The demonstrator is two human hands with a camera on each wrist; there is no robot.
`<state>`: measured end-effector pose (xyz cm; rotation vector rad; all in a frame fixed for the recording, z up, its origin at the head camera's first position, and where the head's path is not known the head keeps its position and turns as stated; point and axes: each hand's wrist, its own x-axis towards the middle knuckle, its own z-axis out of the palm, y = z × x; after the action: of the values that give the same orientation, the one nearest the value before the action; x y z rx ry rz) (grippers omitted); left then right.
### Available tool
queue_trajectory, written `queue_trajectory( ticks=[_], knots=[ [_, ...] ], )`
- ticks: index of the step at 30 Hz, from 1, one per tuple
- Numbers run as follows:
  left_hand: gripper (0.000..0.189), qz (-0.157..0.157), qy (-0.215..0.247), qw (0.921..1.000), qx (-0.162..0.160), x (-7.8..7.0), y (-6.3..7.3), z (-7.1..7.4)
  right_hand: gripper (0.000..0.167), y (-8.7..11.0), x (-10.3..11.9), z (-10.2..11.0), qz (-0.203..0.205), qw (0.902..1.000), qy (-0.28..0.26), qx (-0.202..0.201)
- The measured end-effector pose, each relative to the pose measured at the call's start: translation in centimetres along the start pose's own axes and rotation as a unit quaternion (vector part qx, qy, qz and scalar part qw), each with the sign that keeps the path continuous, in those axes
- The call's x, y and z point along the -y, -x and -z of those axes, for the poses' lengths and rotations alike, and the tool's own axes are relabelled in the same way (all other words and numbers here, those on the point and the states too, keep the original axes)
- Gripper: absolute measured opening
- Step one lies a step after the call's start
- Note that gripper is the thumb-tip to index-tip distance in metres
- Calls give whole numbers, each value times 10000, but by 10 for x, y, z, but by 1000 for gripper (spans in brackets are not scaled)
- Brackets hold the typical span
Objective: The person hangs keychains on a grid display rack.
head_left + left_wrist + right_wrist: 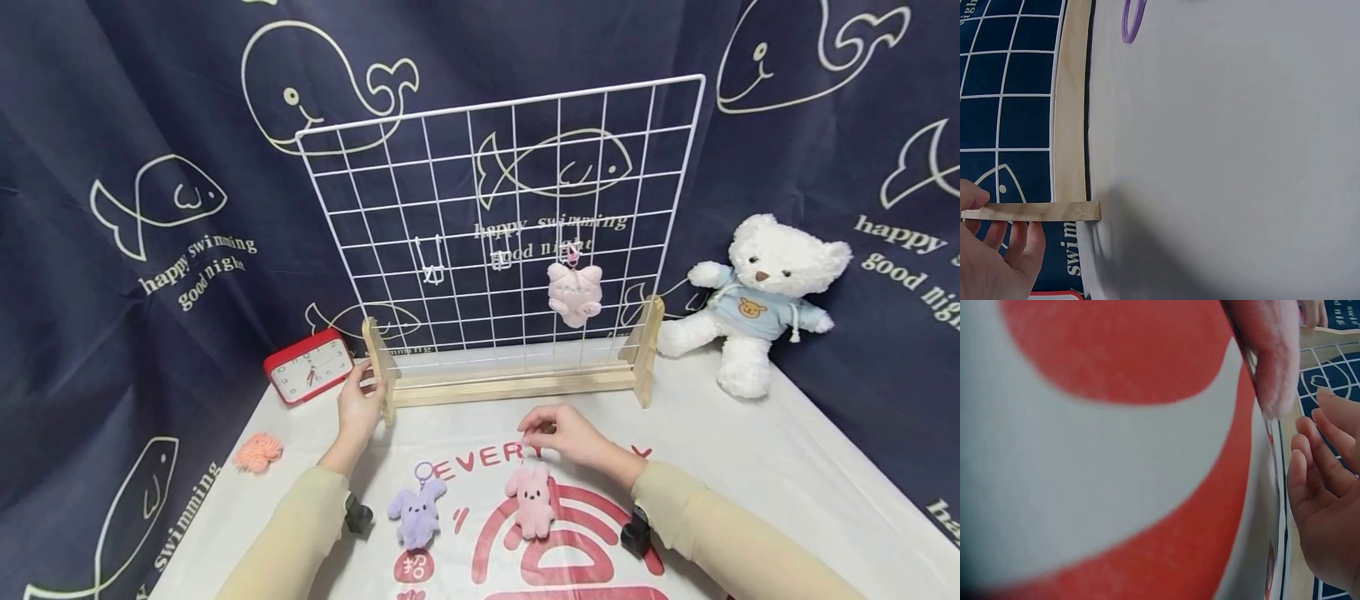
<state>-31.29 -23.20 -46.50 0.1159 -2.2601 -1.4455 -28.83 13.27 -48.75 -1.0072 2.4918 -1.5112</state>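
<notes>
Left hand (362,406) grips wooden rack end (382,357) toward table's (738,471) back edge, likely for steadiness; right hand (564,433) pinches pink bunny (534,507) by top loop, leaving body free.

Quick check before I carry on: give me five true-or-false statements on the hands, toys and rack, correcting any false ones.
1. A pale pink plush hangs on the white rack. True.
2. Both hands grip the rack. False: the left hand grips its wooden foot; the right hand is at the pink rabbit.
3. All the plush toys hang. False: the purple rabbit lies on the table.
4. The red clock stands left of the rack. True.
5. The white bear wears blue. True.
</notes>
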Motion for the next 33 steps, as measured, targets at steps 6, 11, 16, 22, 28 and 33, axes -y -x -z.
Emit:
queue_trajectory(
  ticks=[6,11,16,22,28,33],
  knots=[
    [49,-60,-36,10000,-26,1,-1,0,11,-5,-6,-5,-207,9988,362,276],
    [50,-26,25,10000,-41,1,-1,0,10,-9,-6,-7,-310,9970,609,371],
    [50,-11,-3,10000,-26,2,-1,0,8,-13,-3,-12,-292,9947,918,368],
    [49,-15,-48,10000,14,3,-2,0,9,-16,-3,-15,-350,9923,1134,357],
    [50,-1,-32,10000,1,3,-2,0,8,-17,-4,-16,-427,9897,1303,409],
    [50,6,-21,10000,8,4,-2,-1,12,-16,-2,-19,-479,9871,1466,420]
  ],
)
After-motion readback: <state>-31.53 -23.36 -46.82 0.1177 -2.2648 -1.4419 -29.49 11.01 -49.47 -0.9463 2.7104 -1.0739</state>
